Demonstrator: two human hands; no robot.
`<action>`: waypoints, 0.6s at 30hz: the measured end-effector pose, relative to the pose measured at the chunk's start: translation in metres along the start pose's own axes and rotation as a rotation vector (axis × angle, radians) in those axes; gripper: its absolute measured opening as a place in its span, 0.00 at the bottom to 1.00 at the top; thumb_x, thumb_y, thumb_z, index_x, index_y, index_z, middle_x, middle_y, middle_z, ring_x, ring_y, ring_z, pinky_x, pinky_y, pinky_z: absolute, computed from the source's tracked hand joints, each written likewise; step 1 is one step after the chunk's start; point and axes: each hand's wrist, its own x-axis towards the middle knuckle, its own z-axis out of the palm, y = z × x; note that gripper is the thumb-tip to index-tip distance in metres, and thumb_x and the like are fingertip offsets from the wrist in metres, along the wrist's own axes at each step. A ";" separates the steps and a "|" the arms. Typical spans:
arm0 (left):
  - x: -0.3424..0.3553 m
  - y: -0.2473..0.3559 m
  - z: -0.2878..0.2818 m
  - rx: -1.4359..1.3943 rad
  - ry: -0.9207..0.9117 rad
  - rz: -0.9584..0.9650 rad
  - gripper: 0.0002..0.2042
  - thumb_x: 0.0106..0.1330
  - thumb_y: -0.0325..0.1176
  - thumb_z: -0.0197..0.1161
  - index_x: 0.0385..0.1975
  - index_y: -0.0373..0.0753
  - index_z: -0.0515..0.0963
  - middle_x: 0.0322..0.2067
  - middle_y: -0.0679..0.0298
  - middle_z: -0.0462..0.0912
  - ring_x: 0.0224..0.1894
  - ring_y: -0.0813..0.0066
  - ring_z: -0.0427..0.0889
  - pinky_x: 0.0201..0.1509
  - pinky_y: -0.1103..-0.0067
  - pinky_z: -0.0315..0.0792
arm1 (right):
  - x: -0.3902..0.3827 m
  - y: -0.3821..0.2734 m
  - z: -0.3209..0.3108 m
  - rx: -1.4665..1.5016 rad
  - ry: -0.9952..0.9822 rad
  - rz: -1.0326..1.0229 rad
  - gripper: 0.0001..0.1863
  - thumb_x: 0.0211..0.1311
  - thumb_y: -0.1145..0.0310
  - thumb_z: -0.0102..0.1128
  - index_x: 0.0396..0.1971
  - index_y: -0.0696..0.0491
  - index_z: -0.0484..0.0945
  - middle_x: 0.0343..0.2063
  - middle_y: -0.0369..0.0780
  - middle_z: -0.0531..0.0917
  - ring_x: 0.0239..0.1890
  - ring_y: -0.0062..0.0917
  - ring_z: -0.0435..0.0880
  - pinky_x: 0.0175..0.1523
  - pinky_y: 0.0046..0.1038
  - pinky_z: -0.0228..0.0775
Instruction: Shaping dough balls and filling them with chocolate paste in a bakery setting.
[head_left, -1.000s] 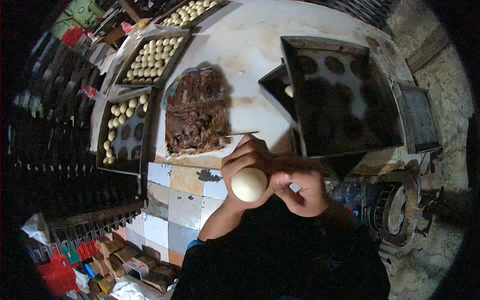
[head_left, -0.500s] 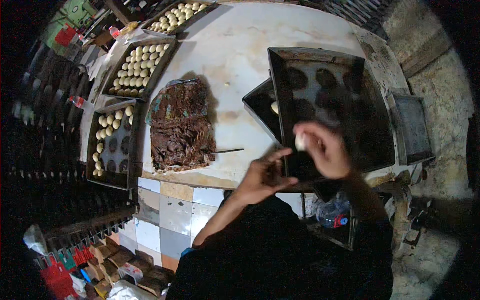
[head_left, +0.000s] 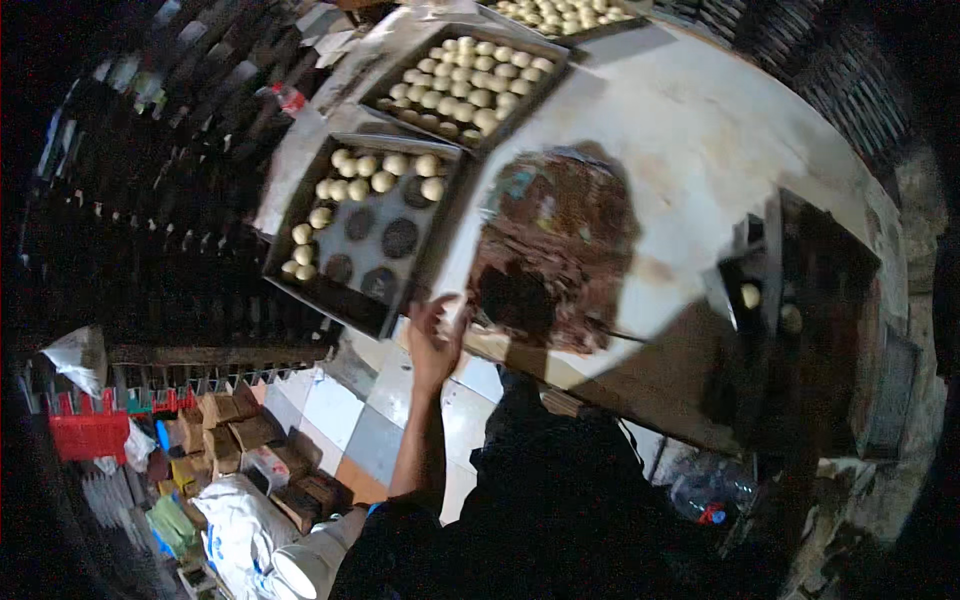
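Observation:
My left hand [head_left: 435, 345] is at the table's front edge with its fingers apart and nothing visible in them. It is right beside the near right corner of a metal tray [head_left: 425, 265], and whether it touches the rim I cannot tell. Pale dough balls [head_left: 383, 182] line the back and left of that tray, and dark round marks show on its bare bottom. A slab of dark brown paste [head_left: 560, 240] lies to the right of the hand, partly in shadow. My right hand does not show.
Another tray [head_left: 545, 95] full of dough balls stands behind, with a third beyond it. A dark stacked tray [head_left: 835, 240] is on the right, near a pale ball [head_left: 791, 318]. A clear plastic bottle [head_left: 712, 495] is below the table. Boxes and a white sack [head_left: 240, 520] fill the lower left.
The view has swung left. My left hand has gone from the dark stacked trays to the partly filled tray. My right hand, earlier holding a dough ball over the dark tray, has dropped out of sight.

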 end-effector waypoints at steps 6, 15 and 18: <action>0.211 -0.162 -0.049 0.449 -0.007 -0.146 0.22 0.63 0.50 0.62 0.40 0.32 0.82 0.34 0.48 0.84 0.37 0.48 0.83 0.45 0.61 0.74 | -0.015 -0.143 0.050 -0.483 0.155 -0.040 0.15 0.65 0.65 0.55 0.50 0.53 0.75 0.49 0.47 0.76 0.54 0.35 0.76 0.59 0.41 0.67; 0.267 -0.128 0.011 0.228 0.320 -0.105 0.19 0.66 0.42 0.61 0.40 0.28 0.70 0.35 0.46 0.78 0.35 0.43 0.77 0.43 0.58 0.71 | -0.055 -0.174 0.094 -0.174 -0.017 0.363 0.14 0.68 0.62 0.54 0.48 0.52 0.78 0.43 0.45 0.80 0.50 0.36 0.78 0.54 0.40 0.70; 0.158 -0.024 0.027 -0.303 0.259 0.229 0.15 0.65 0.26 0.62 0.47 0.31 0.65 0.39 0.54 0.75 0.38 0.63 0.76 0.43 0.71 0.72 | -0.058 -0.168 0.126 -0.040 0.021 0.308 0.17 0.70 0.61 0.51 0.53 0.53 0.75 0.42 0.43 0.81 0.45 0.35 0.79 0.52 0.38 0.70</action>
